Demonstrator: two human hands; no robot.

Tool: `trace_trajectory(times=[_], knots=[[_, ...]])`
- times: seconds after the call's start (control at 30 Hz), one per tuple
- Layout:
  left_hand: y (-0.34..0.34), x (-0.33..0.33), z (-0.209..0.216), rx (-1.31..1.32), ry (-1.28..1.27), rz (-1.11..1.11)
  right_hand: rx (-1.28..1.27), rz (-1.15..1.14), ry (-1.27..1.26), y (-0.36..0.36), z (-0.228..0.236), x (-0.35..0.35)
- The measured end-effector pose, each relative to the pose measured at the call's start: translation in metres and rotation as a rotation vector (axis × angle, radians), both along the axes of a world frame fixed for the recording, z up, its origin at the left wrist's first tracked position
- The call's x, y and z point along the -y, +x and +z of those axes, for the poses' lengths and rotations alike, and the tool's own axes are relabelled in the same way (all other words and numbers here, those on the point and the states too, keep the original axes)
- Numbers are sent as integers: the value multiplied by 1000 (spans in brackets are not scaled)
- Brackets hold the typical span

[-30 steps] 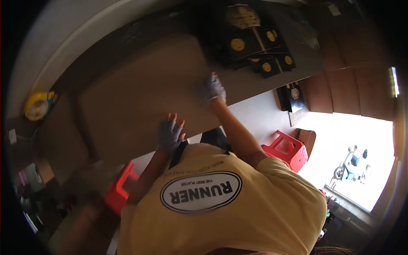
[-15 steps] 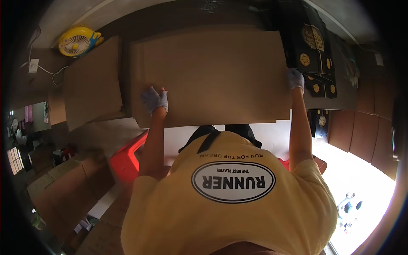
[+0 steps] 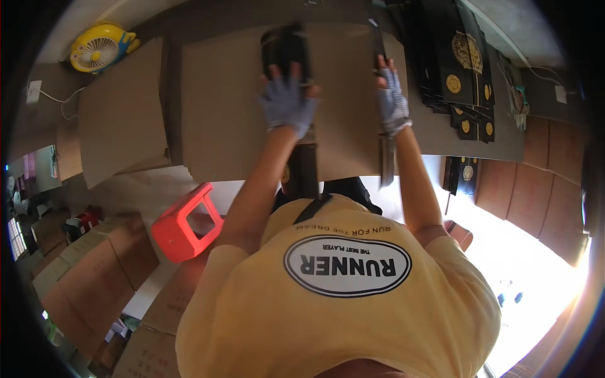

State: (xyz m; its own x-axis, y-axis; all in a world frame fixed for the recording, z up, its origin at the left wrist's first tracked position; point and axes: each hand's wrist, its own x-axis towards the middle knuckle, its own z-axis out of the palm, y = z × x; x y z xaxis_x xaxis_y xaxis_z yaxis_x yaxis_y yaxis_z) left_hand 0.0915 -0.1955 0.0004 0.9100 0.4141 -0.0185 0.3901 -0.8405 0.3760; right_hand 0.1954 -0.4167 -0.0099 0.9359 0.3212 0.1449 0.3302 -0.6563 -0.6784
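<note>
Both my hands wear grey fingerless-tip gloves and are over the large brown cardboard sheet (image 3: 346,126) on the table. My left hand (image 3: 290,104) is closed on a long black flat packaging piece (image 3: 283,50), its fingers over the top and its thumb at the right side. Part of a gold mark shows near that piece's lower end. My right hand (image 3: 392,101) grips a narrow dark packaging piece (image 3: 387,164) that looks turned on edge. Both pieces run away from me, roughly parallel, and are somewhat blurred.
A stack of black packaging with gold medallions (image 3: 457,63) lies right of the sheet. Another cardboard piece (image 3: 123,113) and a yellow fan (image 3: 97,50) are at the left. A red plastic stool (image 3: 179,230) stands below the table, near brown cartons (image 3: 94,283).
My hands have left the cardboard sheet's sides and come closer together over it. Black packaging pieces now are in them. The red stool shows more fully.
</note>
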Motion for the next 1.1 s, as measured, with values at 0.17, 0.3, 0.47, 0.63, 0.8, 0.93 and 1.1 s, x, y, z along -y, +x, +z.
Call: trace_trajectory(times=[0.17,0.3,0.47,0.63,0.8,0.93,1.1], knots=[[25,19,-60,-320,414,-79,32,20,-479,-30,34,-52],[23,2,-39,-121,175,-8,25,-60,-499,-26,28,-48],[20,19,-59,-75,338,109,65,-21,-661,-33,-16,-62],[18,21,-70,-36,343,101,168,-29,-732,-40,-52,-64],[18,23,-75,44,313,79,167,-33,-724,-39,-56,-66],[18,24,-73,23,351,69,157,-28,-712,-41,-57,-67],[18,27,-70,8,387,40,152,-20,-676,-41,-52,-66]])
